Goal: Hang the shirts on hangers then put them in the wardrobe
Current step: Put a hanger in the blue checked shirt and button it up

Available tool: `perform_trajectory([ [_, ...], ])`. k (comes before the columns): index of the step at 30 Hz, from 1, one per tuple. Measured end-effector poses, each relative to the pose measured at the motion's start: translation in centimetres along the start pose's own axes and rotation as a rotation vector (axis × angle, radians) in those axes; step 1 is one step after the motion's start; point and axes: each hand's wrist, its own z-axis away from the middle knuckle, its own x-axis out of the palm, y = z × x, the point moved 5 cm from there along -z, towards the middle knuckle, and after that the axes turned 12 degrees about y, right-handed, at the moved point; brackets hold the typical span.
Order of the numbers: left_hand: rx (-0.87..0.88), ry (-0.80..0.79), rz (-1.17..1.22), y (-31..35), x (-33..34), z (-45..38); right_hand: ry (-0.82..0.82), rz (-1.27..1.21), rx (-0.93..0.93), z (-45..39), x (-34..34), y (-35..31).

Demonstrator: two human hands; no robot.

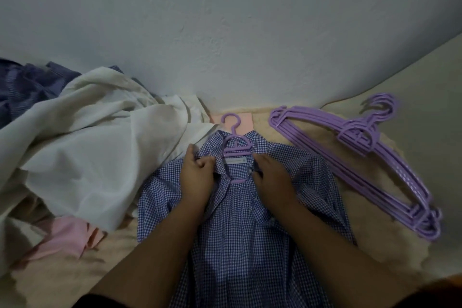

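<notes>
Fingers (pixel 203 161) of my left hand (pixel 197 177) and right hand (pixel 271 177) pinch the collar of the checked shirt (pixel 240 220), mid-bed, hanger (pixel 236 147) already inside. White pile (pixel 95 147) at the bed's left edge and spare hangers (pixel 362 152) remain; wardrobe unseen.

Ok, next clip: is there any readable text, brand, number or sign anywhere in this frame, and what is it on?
White neck label inside the collar of the blue-and-white checked shirt: one line of print, too small and blurred to read.
Stack of purple plastic hangers: no marking visible.
Purple plastic hanger inside the shirt: no marking visible.
Nothing else in the frame bears text.
</notes>
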Motion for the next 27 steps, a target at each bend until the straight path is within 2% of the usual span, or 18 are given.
perform_trajectory([
  [2, 0.057, -0.027, -0.062, -0.3, -0.3, 0.7, 0.068, -0.028, 0.007, 0.9, -0.1, 0.0],
  [5, 0.169, -0.07, -0.136, 0.0, -1.1, 2.2, 0.282, -0.021, -0.002, 2.8, -1.0, -0.3],
  [7, 0.279, -0.084, -0.174, 0.2, -1.5, 3.2, 0.368, 0.029, 0.016, 3.9, -1.5, -0.5],
  [10, 0.463, -0.065, -0.296, 0.3, -2.1, 4.3, 0.356, 0.062, 0.011, 4.5, -1.5, -1.2],
  [16, 0.573, -0.077, -0.401, -0.3, -1.9, 4.7, 0.169, 0.099, 0.149, 3.2, -1.1, -1.7],
  [20, 0.692, -0.114, -0.49, 0.0, -1.1, 4.6, 0.111, 0.125, 0.197, 2.5, -0.9, -1.4],
  [24, 0.741, -0.153, -0.484, 0.4, -0.9, 4.8, 0.117, 0.102, 0.193, 1.9, -0.7, -1.5],
  [27, 0.737, -0.199, -0.522, 0.3, -0.9, 4.9, 0.186, 0.006, 0.158, 1.7, -0.4, -1.5],
])
